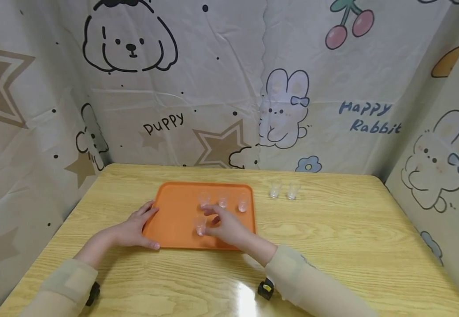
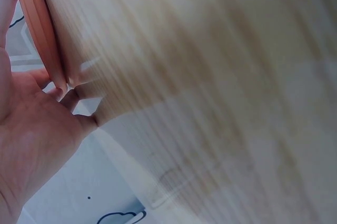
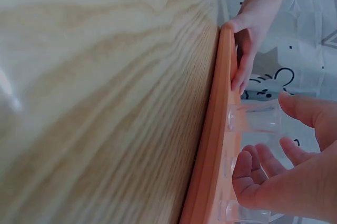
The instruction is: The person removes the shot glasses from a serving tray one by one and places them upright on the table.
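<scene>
An orange tray (image 1: 174, 215) lies on the table. My left hand (image 1: 134, 226) rests against its left side with fingers spread, the thumb by the near left corner. Over the tray, my right hand (image 1: 227, 226) is beside a small clear plastic cup (image 1: 200, 225) that stands upright. In the right wrist view the thumb is close to the rim of that cup (image 3: 258, 117), and the other fingers are apart from it, loosely bent. Behind the right hand, more clear cups stand in a row on the tray: one left (image 1: 203, 198), one middle (image 1: 223, 201), one right (image 1: 242, 204).
Two further clear cups, one (image 1: 275, 191) beside the other (image 1: 292, 192), stand on the wooden table (image 1: 332, 237) to the right of the tray's far corner. A printed cloth (image 1: 213, 88) hangs behind the table and along both sides.
</scene>
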Demonstrator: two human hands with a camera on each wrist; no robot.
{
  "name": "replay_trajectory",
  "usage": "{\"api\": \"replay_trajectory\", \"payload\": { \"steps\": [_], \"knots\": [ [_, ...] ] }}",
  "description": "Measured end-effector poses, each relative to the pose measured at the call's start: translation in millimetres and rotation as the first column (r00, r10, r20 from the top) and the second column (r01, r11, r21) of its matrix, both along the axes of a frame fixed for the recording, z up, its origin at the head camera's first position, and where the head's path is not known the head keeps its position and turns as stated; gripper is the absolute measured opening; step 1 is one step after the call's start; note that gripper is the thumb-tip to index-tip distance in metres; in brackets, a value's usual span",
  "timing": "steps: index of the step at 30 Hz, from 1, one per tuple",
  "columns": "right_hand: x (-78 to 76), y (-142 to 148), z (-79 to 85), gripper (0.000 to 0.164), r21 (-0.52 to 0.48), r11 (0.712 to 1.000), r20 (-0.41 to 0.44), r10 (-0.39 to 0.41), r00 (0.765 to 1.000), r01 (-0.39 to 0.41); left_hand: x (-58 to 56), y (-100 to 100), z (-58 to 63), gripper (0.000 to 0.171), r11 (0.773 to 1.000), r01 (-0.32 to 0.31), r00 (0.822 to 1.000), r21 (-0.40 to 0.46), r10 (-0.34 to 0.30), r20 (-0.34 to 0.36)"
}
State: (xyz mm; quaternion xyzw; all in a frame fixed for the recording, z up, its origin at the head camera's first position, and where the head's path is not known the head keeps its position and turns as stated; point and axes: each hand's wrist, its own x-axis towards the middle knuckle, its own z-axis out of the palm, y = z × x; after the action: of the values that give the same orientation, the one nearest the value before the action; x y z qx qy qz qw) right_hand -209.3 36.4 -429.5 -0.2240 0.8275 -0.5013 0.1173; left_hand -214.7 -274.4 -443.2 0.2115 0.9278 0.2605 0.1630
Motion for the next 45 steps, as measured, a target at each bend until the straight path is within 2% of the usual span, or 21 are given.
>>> {"api": "replay_trajectory", "payload": {
  "steps": [9, 14, 22, 27, 33, 37, 45],
  "knots": [
    [-14.2, -10.4, -8.1, 0.043, -0.027, 1.000, 0.028, 0.007, 1.000, -0.006, 0.4, -0.6, -0.6, 0.113, 1.000, 0.007, 1.000, 0.012, -0.007, -0.008],
    [-15.4, -10.2, -8.9, 0.035, -0.012, 1.000, 0.031, 0.009, 0.999, -0.009, -0.5, -0.9, -2.5, 0.113, 1.000, 0.004, 1.000, 0.017, -0.004, -0.007],
    [-11.9, -2.7, -1.4, 0.034, -0.014, 0.999, 0.020, 0.049, 0.999, -0.049, -0.8, 0.6, 0.1, 0.113, 1.000, 0.004, 1.000, 0.017, -0.004, 0.002],
    [-8.4, 9.3, 14.7, 0.034, 0.032, 0.997, -0.043, 0.072, 0.996, -0.071, -1.1, 2.0, 1.8, 0.112, 1.000, 0.004, 1.000, 0.015, -0.004, 0.002],
    [-5.6, 27.2, 41.4, 0.031, 0.109, 0.992, -0.129, 0.080, 0.988, -0.066, -1.5, 2.0, 2.7, 0.113, 1.000, 0.004, 1.000, 0.020, -0.004, 0.004],
    [-7.8, 39.9, 58.1, 0.032, 0.114, 0.990, -0.170, 0.097, 0.981, -0.078, -1.1, 0.8, 1.5, 0.113, 1.000, 0.004, 1.000, 0.016, -0.004, -0.003],
    [-12.4, 69.2, 85.7, 0.033, 0.147, 0.989, -0.197, 0.043, 0.979, -0.014, 0.3, -0.2, -0.2, 0.113, 1.000, 0.002, 1.000, 0.013, -0.002, -0.011]
  ]
}}
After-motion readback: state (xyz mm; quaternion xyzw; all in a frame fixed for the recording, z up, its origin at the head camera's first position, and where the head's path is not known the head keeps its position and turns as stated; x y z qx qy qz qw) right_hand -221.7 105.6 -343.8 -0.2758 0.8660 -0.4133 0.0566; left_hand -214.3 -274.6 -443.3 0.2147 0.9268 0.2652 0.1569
